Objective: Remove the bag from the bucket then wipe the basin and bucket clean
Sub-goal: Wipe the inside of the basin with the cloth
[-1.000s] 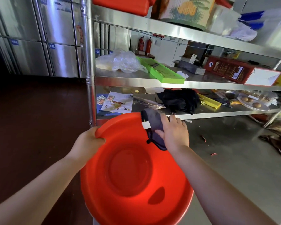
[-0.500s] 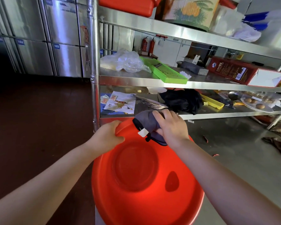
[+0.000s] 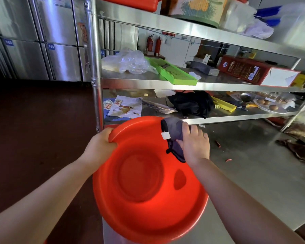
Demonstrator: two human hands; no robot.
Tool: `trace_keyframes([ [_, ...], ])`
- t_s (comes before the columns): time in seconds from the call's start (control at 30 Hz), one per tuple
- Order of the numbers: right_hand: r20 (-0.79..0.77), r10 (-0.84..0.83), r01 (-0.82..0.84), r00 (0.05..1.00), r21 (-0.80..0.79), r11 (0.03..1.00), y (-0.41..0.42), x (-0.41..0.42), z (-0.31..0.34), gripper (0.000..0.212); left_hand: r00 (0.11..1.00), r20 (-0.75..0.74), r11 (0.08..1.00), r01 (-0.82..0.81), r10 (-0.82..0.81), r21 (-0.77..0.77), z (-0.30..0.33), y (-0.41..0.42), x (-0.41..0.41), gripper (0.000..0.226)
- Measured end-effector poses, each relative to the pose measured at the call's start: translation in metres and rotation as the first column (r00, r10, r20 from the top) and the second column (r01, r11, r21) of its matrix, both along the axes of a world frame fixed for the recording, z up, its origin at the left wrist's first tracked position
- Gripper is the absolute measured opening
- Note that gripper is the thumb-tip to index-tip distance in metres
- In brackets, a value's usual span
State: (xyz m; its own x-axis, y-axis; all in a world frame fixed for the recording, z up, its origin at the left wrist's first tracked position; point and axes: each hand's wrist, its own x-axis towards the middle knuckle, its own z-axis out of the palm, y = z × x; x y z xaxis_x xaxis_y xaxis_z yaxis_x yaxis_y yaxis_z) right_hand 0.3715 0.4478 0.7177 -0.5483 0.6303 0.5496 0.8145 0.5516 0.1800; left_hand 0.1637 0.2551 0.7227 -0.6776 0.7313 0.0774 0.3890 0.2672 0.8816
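A round red plastic basin (image 3: 143, 199) is held tilted toward me over the steel table's left end. My left hand (image 3: 99, 147) grips its far-left rim, fingers curled over the edge. My right hand (image 3: 195, 144) holds a grey cloth (image 3: 173, 131) with black trim and a white tag, pressed against the inside wall of the basin near its far rim. A crumpled clear plastic bag (image 3: 128, 61) lies on the middle shelf. No bucket is clearly in view.
A steel shelf rack (image 3: 165, 83) stands right behind the basin, its post (image 3: 93, 67) at the left. On the shelves lie a green tray (image 3: 171, 73), a black cloth (image 3: 192, 103), papers and a red box (image 3: 245, 70). Steel table (image 3: 253, 173) to the right; dark floor left.
My right hand has slid the cloth along the basin's far inner wall, from the top toward the right. My left hand has shifted its grip along the rim.
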Motion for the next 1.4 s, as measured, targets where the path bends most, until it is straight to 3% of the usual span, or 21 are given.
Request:
trace_keyframes([
  [0.23,-0.081,-0.218,0.187,0.973,-0.283,0.941,-0.021,0.023,-0.013,0.066,0.981,0.195,0.99,-0.038,0.011,0.136,-0.003,-0.005,-0.001,0.027],
  [0.4,-0.179,-0.317,0.222,0.931,-0.411,0.884,-0.049,0.038,-0.028,0.06,0.936,0.349,0.978,-0.115,0.047,0.176,-0.014,-0.015,-0.009,0.022],
  [0.57,-0.221,-0.479,0.235,0.85,-0.655,0.718,-0.085,0.044,-0.048,0.05,0.844,0.506,0.94,-0.297,0.177,0.167,-0.023,-0.017,-0.015,0.023],
  [0.7,-0.229,-0.521,0.188,0.822,-0.754,0.629,-0.108,0.043,-0.05,0.048,0.787,0.582,0.904,-0.381,0.205,0.196,-0.023,-0.019,-0.007,0.029],
  [0.8,-0.183,-0.505,0.19,0.844,-0.777,0.6,-0.12,0.044,-0.046,0.06,0.731,0.641,0.877,-0.444,0.236,0.183,-0.024,-0.023,0.005,0.027],
  [0.93,-0.098,-0.422,0.219,0.901,-0.737,0.64,-0.126,0.046,-0.035,0.067,0.647,0.703,0.842,-0.524,0.295,0.129,-0.024,-0.026,0.02,0.035],
  [1.2,-0.221,-0.193,0.0,0.956,-0.659,0.752,-0.095,0.083,-0.013,0.025,0.646,0.675,0.882,-0.471,0.357,-0.017,-0.016,-0.016,0.028,0.042],
  [1.3,-0.337,-0.142,-0.13,0.931,-0.667,0.733,-0.079,0.108,-0.001,0.007,0.603,0.736,0.924,-0.374,0.309,-0.081,-0.014,-0.012,0.035,0.021],
  [1.4,-0.433,-0.096,-0.227,0.896,-0.634,0.74,-0.065,0.13,0.011,0.009,0.628,0.703,0.93,-0.341,0.333,-0.136,-0.011,-0.009,0.042,0.01],
])
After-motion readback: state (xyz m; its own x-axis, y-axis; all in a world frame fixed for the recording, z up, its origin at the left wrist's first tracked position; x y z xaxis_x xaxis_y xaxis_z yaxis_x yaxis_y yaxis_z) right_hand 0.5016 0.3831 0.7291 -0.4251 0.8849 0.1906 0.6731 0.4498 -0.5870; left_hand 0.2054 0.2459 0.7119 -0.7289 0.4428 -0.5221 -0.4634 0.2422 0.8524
